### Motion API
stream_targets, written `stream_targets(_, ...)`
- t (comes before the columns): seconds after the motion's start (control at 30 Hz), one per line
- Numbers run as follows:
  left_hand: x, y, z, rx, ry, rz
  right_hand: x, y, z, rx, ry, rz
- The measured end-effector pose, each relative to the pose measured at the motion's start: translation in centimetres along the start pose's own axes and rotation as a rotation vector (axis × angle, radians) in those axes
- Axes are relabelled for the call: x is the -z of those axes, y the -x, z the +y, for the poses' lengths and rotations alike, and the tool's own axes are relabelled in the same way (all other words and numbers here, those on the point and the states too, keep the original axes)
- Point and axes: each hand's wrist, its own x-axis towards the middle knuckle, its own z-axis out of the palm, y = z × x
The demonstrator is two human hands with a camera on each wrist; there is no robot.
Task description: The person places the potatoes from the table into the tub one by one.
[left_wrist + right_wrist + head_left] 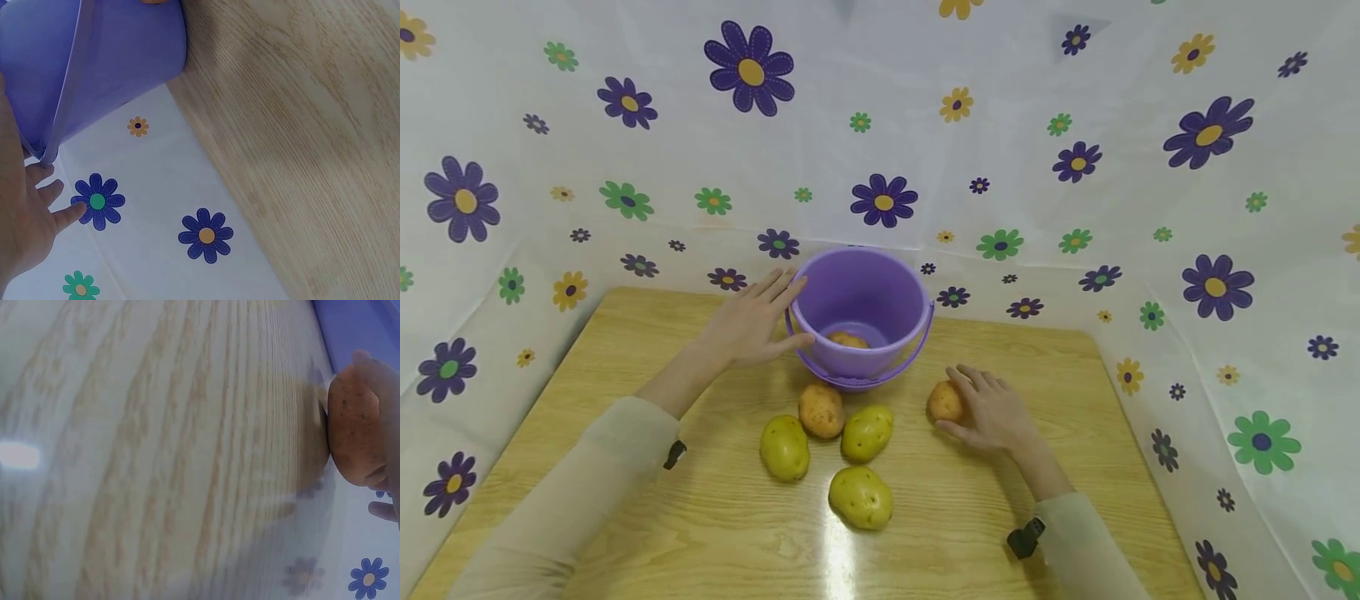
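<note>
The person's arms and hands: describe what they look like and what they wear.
The left sleeve and right sleeve are long, plain and pale cream-beige. A small black device sits at the left wrist, a blocky black device at the right. The left hand and right hand wear no gloves.

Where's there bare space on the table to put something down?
There's bare table between the nearest green potato and the right sleeve, and more left of the left hand. It's crowded just in front of the bucket, where three other potatoes cluster.
</note>
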Motion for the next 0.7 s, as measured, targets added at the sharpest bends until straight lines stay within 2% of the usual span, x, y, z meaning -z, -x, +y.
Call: stream_targets(0.7,0.53,-0.45,0.12,0.013,0.016,-0.026,-0.72,-0.21,0.31,-0.039,-0.077,-0.016)
